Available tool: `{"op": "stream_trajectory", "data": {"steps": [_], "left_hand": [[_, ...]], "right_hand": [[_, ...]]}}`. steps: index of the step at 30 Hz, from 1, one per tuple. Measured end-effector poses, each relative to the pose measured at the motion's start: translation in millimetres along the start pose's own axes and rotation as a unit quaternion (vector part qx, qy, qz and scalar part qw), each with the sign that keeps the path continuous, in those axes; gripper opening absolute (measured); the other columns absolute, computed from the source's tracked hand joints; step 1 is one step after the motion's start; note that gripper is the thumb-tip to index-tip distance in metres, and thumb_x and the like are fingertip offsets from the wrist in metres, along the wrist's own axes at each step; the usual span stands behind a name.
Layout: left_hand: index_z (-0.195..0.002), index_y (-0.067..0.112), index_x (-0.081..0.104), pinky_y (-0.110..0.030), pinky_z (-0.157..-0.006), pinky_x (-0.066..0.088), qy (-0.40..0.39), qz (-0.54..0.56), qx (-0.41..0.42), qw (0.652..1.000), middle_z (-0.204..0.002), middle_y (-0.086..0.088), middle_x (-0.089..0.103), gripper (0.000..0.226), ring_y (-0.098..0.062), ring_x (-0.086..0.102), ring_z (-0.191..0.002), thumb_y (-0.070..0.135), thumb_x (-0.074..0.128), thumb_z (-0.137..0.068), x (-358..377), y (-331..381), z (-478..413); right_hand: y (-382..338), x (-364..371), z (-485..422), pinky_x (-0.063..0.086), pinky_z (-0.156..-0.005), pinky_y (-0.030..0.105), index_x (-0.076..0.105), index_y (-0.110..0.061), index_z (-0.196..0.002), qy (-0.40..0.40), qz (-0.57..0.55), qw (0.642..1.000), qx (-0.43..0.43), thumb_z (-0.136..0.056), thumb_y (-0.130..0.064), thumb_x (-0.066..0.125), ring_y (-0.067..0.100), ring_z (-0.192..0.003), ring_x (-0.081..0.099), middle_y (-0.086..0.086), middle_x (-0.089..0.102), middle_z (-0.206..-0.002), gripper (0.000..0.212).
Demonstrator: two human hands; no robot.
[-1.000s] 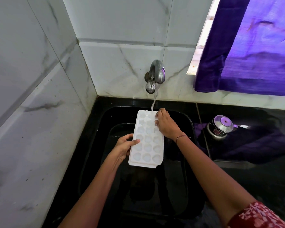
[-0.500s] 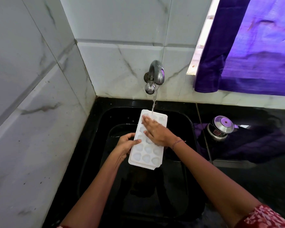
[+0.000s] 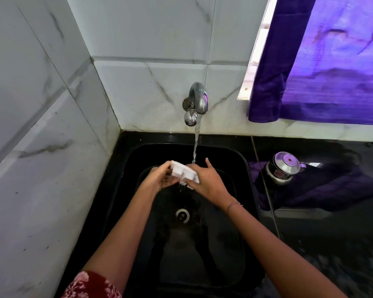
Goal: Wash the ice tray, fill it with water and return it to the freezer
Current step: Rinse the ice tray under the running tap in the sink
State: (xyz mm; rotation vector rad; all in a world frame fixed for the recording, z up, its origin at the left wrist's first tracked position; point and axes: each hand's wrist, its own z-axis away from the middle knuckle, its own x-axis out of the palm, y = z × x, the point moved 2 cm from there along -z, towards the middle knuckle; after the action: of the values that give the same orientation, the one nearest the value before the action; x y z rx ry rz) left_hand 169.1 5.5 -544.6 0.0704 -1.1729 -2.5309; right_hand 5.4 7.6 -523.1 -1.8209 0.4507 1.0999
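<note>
The white plastic ice tray [image 3: 182, 171] is tipped up steeply over the black sink [image 3: 134, 211], so I see mostly one short end. Water pours off it into the basin. My left hand [image 3: 156, 181] grips its left side and my right hand [image 3: 207, 182] grips its right side, with the fingers spread across it. The wall tap [image 3: 197, 102] runs, and its stream [image 3: 196, 145] lands on the tray between my hands. Most of the tray is hidden behind my hands.
The drain [image 3: 182, 215] lies in the sink floor below the tray. A steel pot lid [image 3: 282, 167] sits on the black counter [image 3: 332, 233] to the right. A purple curtain [image 3: 323, 61] hangs at upper right. Marble tile walls close the left and back.
The tray has gone from lying flat under the tap to tipped up on end, shedding water. My right hand moved from rubbing its top to holding its right side.
</note>
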Motion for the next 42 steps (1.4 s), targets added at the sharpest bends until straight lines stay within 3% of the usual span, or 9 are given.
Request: {"op": "stream_trajectory", "data": {"steps": [3, 6, 8, 19, 24, 27, 31, 35, 42], "left_hand": [[-0.08, 0.004, 0.062, -0.028, -0.049, 0.056, 0.053, -0.097, 0.032, 0.993, -0.067, -0.014, 0.067, 0.038, -0.019, 0.063, -0.051, 0.04, 0.056, -0.09, 14.5, 6.7, -6.3], [-0.077, 0.008, 0.068, -0.038, -0.072, 0.057, 0.127, -0.268, 0.155, 0.942, -0.081, -0.009, 0.069, 0.037, -0.023, 0.065, -0.073, 0.041, 0.055, -0.088, 28.4, 16.3, -6.3], [-0.082, 0.012, 0.071, -0.033, -0.076, 0.053, 0.116, -0.329, 0.188, 0.918, -0.082, -0.004, 0.068, 0.031, -0.022, 0.064, -0.082, 0.037, 0.054, -0.088, 40.2, 22.5, 1.0], [-0.088, 0.013, 0.072, -0.031, -0.086, 0.051, -0.001, -0.289, 0.291, 0.912, -0.093, -0.002, 0.072, 0.022, -0.014, 0.065, -0.091, 0.022, 0.052, -0.092, 80.2, 41.9, 4.8], [-0.113, 0.012, 0.065, -0.033, -0.092, 0.047, 0.138, -0.306, 0.256, 0.906, -0.117, -0.008, 0.064, 0.027, -0.022, 0.06, -0.108, 0.007, 0.052, -0.09, 23.8, 19.2, -11.6], [-0.131, 0.008, 0.051, -0.034, -0.088, 0.045, 0.197, -0.288, 0.141, 0.927, -0.129, -0.013, 0.054, 0.04, -0.031, 0.056, -0.112, 0.006, 0.049, -0.091, -18.4, -1.3, -16.4], [-0.105, 0.006, 0.058, -0.035, -0.069, 0.05, 0.069, -0.092, 0.002, 0.993, -0.092, -0.01, 0.064, 0.022, -0.021, 0.061, -0.078, -0.003, 0.041, -0.094, -46.1, -29.2, -19.3], [-0.086, 0.008, 0.058, -0.036, -0.068, 0.051, 0.029, 0.012, -0.011, 0.999, -0.087, -0.01, 0.063, 0.016, -0.02, 0.061, -0.076, -0.003, 0.048, -0.093, -62.5, -42.5, -18.1], [-0.117, 0.003, 0.054, -0.034, -0.067, 0.051, -0.028, 0.019, -0.01, 0.999, -0.09, -0.008, 0.064, 0.024, -0.02, 0.062, -0.081, -0.001, 0.045, -0.095, -56.6, -57.6, -18.6]], "right_hand": [[12.7, -9.5, -1.9, 0.017, -0.116, 0.043, 0.058, -0.012, -0.12, 0.064, -0.085, 0.988, 0.11, -0.087, -0.03, 0.065, 0.023, -0.098, 0.064, 0.005, 0.071, -0.101, 0.039], [24.1, -16.1, -0.1, 0.048, -0.087, 0.03, 0.064, -0.011, -0.111, 0.105, -0.22, 0.95, 0.196, -0.084, -0.03, 0.069, 0.018, -0.092, 0.065, -0.002, 0.067, -0.094, 0.033], [29.5, -17.2, 1.1, 0.052, -0.071, 0.022, 0.065, -0.012, -0.108, 0.107, -0.261, 0.932, 0.228, -0.084, -0.029, 0.07, 0.014, -0.088, 0.066, -0.005, 0.066, -0.091, 0.03], [35.4, -10.4, 7.3, 0.055, -0.073, 0.028, 0.063, -0.022, -0.087, 0.101, -0.337, 0.894, 0.278, -0.084, -0.032, 0.068, 0.011, -0.082, 0.066, -0.005, 0.067, -0.084, 0.011], [41.8, -22.1, -5.7, 0.056, -0.07, 0.026, 0.067, -0.012, -0.097, 0.107, -0.402, 0.861, 0.293, -0.085, -0.025, 0.068, 0.016, -0.082, 0.068, 0.003, 0.071, -0.089, 0.017], [45.1, -29.7, -11.8, 0.053, -0.059, 0.018, 0.067, -0.007, -0.098, 0.102, -0.458, 0.832, 0.296, -0.086, -0.019, 0.068, 0.01, -0.072, 0.07, 0.004, 0.072, -0.086, 0.018], [51.5, -30.5, -17.7, 0.056, -0.071, 0.029, 0.068, -0.006, -0.096, 0.077, -0.485, 0.817, 0.303, -0.084, -0.022, 0.069, 0.021, -0.081, 0.071, 0.01, 0.073, -0.092, 0.02], [57.8, -28.8, -24.7, 0.054, -0.071, 0.03, 0.068, -0.005, -0.093, 0.039, -0.493, 0.813, 0.308, -0.085, -0.023, 0.069, 0.021, -0.079, 0.07, 0.01, 0.073, -0.09, 0.02], [63.3, -37.3, -35.2, 0.055, -0.08, 0.032, 0.061, -0.006, -0.108, -0.02, -0.455, 0.836, 0.306, -0.084, -0.03, 0.07, 0.021, -0.086, 0.068, 0.011, 0.07, -0.102, 0.036]]}}
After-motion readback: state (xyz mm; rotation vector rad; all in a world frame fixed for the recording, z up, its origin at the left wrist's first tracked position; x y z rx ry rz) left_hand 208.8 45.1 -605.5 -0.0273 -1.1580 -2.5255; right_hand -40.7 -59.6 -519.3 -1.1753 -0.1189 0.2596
